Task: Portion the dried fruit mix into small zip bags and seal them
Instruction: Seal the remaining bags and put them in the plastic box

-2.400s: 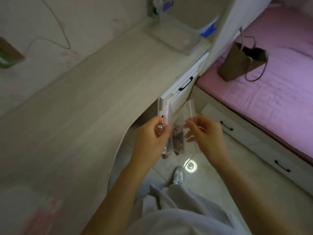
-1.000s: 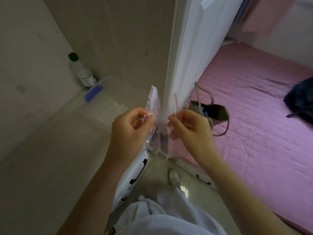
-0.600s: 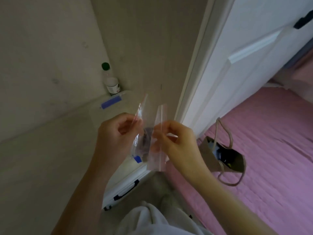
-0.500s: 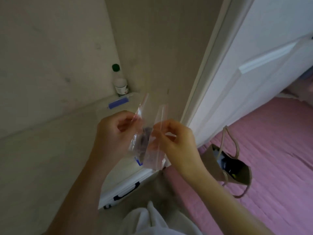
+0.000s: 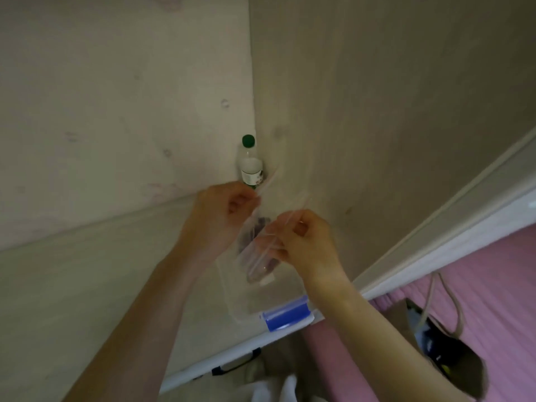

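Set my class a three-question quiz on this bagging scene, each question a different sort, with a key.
1. True or false: the bottle in the corner has a red cap.
2. What do the left hand and the right hand each pinch? A) a spoon B) an edge of a zip bag C) a lid
3. Fill in: the latch on the clear box is ___.
Key: 1 false, it is green; 2 B; 3 blue.
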